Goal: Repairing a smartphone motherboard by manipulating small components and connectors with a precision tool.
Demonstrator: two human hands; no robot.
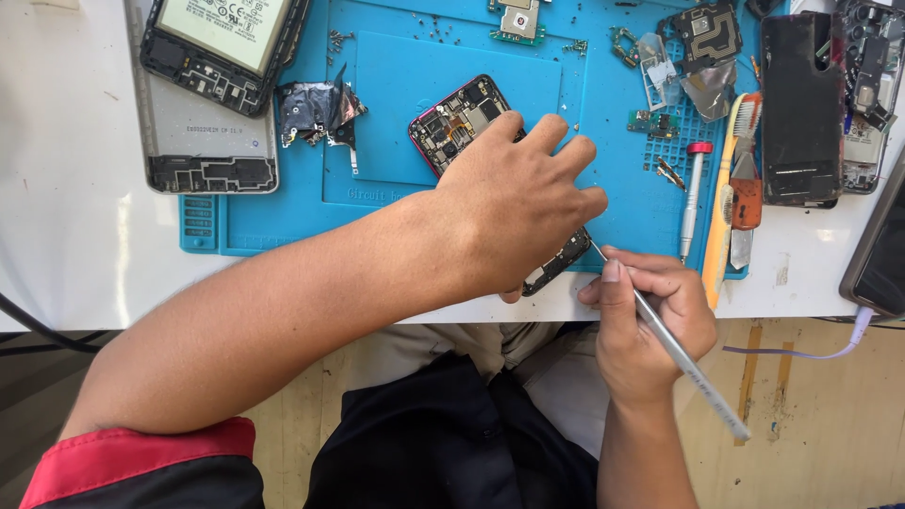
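Phones in pieces cover the white tabletop (66, 188). At the far left an opened phone (222, 42) with its battery showing lies across a grey back frame (207, 141), both half on the blue repair mat (396, 104). Just right of them sits a crumpled scrap of dark foil (316, 111), with tiny screws (337, 40) scattered above it.

At the mat's middle lies the opened phone with a pink rim (457, 118), set diagonally, its circuit boards exposed at the upper end. The left hand (514, 212) presses flat over its middle and lower part, fingers (542, 137) spread and resting on it, so only the top end and the bottom corner (556, 264) near the mat's front edge show.

Just right of that corner, the right hand (650, 325) has its fingers closed around thin metal tweezers (688, 368), held like a pen; the tip (596, 249) touches the phone's lower end (the exact spot is hidden by the left hand).

Further right lie a red-capped screwdriver (693, 198), a toothbrush with a yellow handle (728, 188), an orange-handled scraper (745, 203), then a dark phone back (801, 108) and another stripped phone (867, 94).
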